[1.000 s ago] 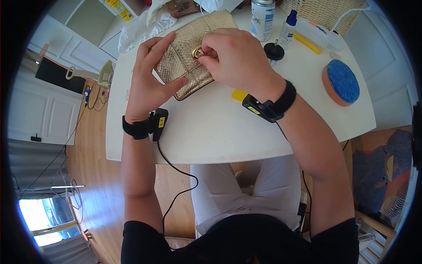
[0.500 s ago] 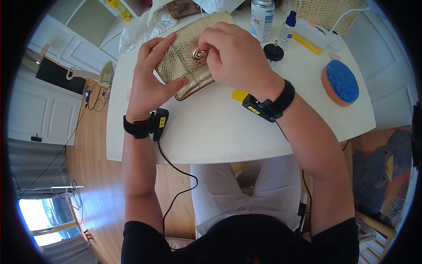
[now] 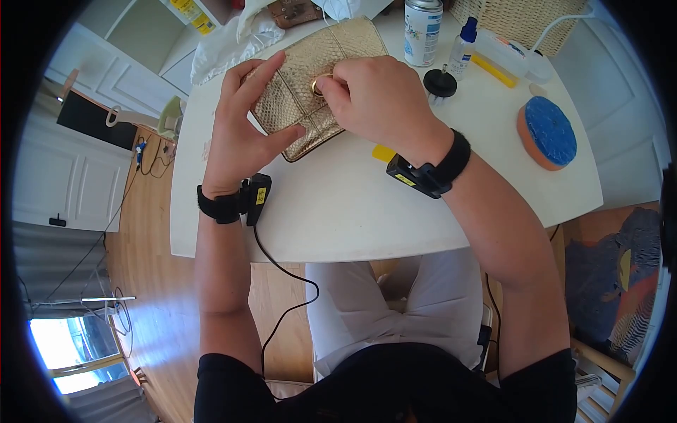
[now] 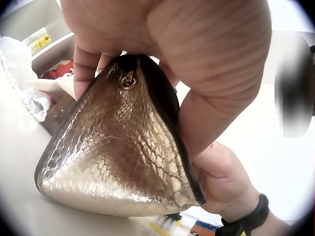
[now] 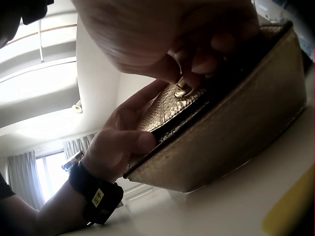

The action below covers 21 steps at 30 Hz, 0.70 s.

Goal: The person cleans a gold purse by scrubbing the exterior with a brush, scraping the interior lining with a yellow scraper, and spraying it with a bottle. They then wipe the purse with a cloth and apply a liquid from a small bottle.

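A gold snakeskin purse (image 3: pixel 296 99) lies on the white table (image 3: pixel 352 211). My left hand (image 3: pixel 240 134) grips its left end, thumb on the near edge and fingers over the top; the left wrist view shows that hand (image 4: pixel 197 59) clamped around the purse's side (image 4: pixel 118 152). My right hand (image 3: pixel 374 99) pinches the round gold clasp (image 3: pixel 316 86) on the flap. From the right wrist view the clasp (image 5: pixel 181 91) sits between the fingertips of my right hand (image 5: pixel 162 34), with the purse (image 5: pixel 231 137) below and my left hand (image 5: pixel 123 142) behind.
Behind the purse stand a spray can (image 3: pixel 422 28), a small blue-capped bottle (image 3: pixel 462 42) and a black round knob (image 3: pixel 440 83). An orange and blue sponge pad (image 3: pixel 546 132) lies at the right. A wicker basket (image 3: pixel 522 17), white cloth (image 3: pixel 233 42) and yellow piece (image 3: pixel 384 152) are nearby.
My right hand has slid slightly toward me over the flap and now covers more of the clasp. The left hand keeps its hold on the purse.
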{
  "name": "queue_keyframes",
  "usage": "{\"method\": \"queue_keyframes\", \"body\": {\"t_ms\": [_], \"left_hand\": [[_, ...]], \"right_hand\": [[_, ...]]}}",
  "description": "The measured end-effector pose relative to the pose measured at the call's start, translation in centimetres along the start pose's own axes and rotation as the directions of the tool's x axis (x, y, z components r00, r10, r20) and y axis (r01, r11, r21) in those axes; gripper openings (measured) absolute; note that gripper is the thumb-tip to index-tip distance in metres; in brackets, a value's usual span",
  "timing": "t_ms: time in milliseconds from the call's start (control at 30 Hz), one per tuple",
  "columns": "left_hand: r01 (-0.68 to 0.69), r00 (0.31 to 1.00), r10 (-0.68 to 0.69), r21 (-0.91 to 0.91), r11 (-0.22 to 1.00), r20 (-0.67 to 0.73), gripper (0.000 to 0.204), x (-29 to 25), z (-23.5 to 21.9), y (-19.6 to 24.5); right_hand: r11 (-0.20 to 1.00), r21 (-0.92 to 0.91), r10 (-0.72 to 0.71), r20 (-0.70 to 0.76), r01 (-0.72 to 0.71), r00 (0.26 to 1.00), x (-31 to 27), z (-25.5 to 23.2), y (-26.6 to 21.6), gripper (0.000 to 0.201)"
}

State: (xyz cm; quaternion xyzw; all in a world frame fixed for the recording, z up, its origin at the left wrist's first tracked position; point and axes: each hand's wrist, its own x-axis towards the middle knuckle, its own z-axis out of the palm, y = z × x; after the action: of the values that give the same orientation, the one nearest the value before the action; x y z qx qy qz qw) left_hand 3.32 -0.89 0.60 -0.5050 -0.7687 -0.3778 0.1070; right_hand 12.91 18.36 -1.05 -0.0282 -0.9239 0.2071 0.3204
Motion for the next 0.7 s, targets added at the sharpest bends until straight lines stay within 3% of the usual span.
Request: {"method": "queue_keyframes", "body": {"t_ms": [533, 700], "left_hand": [[0.004, 1.000, -0.004, 0.025, 1.000, -0.007, 0.091, -0.01, 0.13, -0.07], [0.017, 1.000, -0.018, -0.027, 0.999, -0.019, 0.091, -0.04, 0.20, 0.27]], "right_hand": [[0.999, 0.002, -0.051, -0.110, 0.051, 0.993, -0.05, 0.45, 0.05, 0.027], [1.000, 0.006, -0.004, -0.033, 0.004, 0.999, -0.02, -0.08, -0.23, 0.026]]}}
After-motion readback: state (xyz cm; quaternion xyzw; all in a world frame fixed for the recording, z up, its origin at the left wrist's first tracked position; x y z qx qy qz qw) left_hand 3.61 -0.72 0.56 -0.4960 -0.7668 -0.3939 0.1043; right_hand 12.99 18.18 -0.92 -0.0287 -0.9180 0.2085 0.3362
